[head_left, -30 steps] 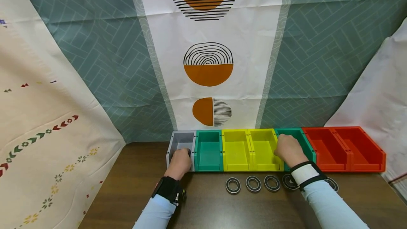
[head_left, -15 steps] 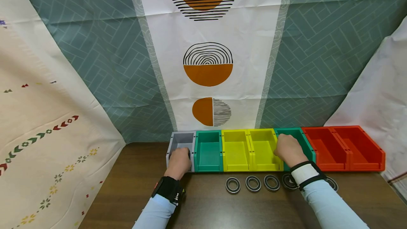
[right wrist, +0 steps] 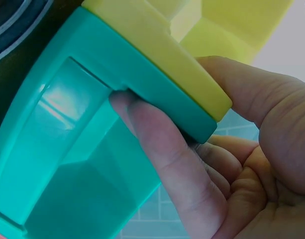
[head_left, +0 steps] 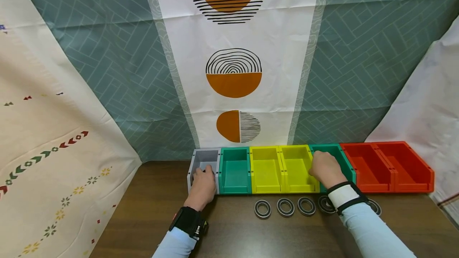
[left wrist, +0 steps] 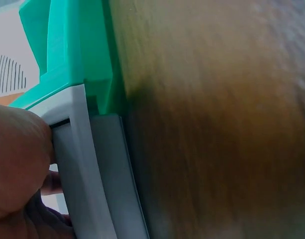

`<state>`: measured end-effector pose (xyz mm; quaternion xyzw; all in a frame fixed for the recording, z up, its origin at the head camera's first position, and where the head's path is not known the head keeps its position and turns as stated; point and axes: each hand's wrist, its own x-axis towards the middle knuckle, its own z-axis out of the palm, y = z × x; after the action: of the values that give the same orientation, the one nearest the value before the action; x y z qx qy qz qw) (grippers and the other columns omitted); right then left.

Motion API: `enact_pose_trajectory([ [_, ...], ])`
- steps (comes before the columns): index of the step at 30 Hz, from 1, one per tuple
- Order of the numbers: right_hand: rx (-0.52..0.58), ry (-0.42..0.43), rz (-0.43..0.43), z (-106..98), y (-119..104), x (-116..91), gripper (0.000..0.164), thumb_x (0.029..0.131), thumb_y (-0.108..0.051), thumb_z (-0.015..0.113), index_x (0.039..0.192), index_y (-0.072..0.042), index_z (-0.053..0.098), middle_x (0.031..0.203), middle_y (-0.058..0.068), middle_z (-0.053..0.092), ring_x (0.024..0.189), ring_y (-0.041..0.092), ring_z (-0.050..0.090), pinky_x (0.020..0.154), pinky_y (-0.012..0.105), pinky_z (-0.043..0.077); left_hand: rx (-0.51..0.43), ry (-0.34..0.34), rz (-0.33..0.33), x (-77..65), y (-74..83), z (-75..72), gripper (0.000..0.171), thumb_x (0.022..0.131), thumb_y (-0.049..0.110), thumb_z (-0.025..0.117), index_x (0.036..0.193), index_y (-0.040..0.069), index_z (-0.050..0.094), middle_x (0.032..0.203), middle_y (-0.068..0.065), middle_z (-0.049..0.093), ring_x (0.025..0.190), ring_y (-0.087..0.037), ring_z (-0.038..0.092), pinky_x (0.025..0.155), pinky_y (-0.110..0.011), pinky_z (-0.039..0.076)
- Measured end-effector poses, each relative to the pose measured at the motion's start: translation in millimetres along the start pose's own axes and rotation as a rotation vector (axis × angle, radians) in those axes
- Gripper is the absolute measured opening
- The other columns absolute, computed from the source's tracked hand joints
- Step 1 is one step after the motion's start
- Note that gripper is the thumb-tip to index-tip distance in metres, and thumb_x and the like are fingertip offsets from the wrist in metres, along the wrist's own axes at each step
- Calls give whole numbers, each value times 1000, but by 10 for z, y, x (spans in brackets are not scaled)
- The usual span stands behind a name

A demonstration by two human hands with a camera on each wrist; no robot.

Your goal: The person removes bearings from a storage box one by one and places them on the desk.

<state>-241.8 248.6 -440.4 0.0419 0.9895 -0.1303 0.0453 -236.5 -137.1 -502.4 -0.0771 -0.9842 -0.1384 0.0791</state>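
A row of plastic bins stands along the back of the table. My left hand (head_left: 201, 188) is over the grey bin (head_left: 208, 154) at the left end, fingers loosely spread. In the left wrist view its thumb is beside the grey wall; I see nothing held there, though part of the hand is hidden. My right hand (head_left: 325, 169) pinches the adjoining walls of the yellow bin (head_left: 295, 168) and the right green bin (right wrist: 92, 184). Its thumb lies on the yellow side, its fingers inside the green bin. Several ball bearings (head_left: 263, 214) lie in a row before the bins.
Another green bin (head_left: 235, 170) and a second yellow bin (head_left: 266, 170) fill the middle of the row. Two red bins (head_left: 407, 166) stand at the right end. Patterned cloth (head_left: 251, 31) hangs behind the brown wooden table (head_left: 251, 238).
My left hand has loosened from a curled grip at the grey bin's right side, its fingers now straighter, and has shifted slightly. The right hand has kept its pinch in place.
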Motion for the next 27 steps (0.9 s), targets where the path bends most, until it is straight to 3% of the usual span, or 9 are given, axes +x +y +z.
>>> enact_pose_trajectory([
  [5,3,0,2,5,-12,-9,23,77,-10,67,81,3,50,65,9,46,58,22,48,51,29,42,-92,2,-30,-5,-29,-9,26,100,22,36,113,1,44,91,-21,41,71,-28,49,60,-40,44],
  [8,6,-9,12,11,-20,-8,22,77,-10,67,82,3,50,65,9,46,58,22,48,51,29,41,-146,10,-55,2,-22,-44,33,101,25,32,117,-1,45,95,-22,44,79,-29,52,66,-42,46],
  [11,7,-17,15,10,-24,-9,22,77,-10,67,83,4,50,66,10,47,59,22,48,51,29,41,-201,51,-79,6,-4,-85,39,102,30,27,117,0,47,90,-18,49,82,-26,52,69,-41,46],
  [15,8,-18,15,7,-25,-15,24,78,-10,67,86,5,50,68,10,47,60,23,48,52,29,41,-264,150,-87,11,20,-119,42,103,37,24,112,4,48,77,-5,48,71,-18,49,60,-36,43],
  [20,8,-20,25,9,-31,-19,24,78,-10,67,86,5,50,68,10,48,60,22,49,52,28,42,-330,256,-73,-3,87,-205,42,102,41,27,112,6,49,80,-2,50,70,-15,50,57,-33,43],
  [27,1,-22,30,-24,-38,-14,25,77,-10,68,87,6,50,70,12,48,61,24,49,53,30,43,-388,263,-58,-54,207,-371,44,100,45,31,120,9,46,92,-4,52,81,-16,51,64,-35,45],
])
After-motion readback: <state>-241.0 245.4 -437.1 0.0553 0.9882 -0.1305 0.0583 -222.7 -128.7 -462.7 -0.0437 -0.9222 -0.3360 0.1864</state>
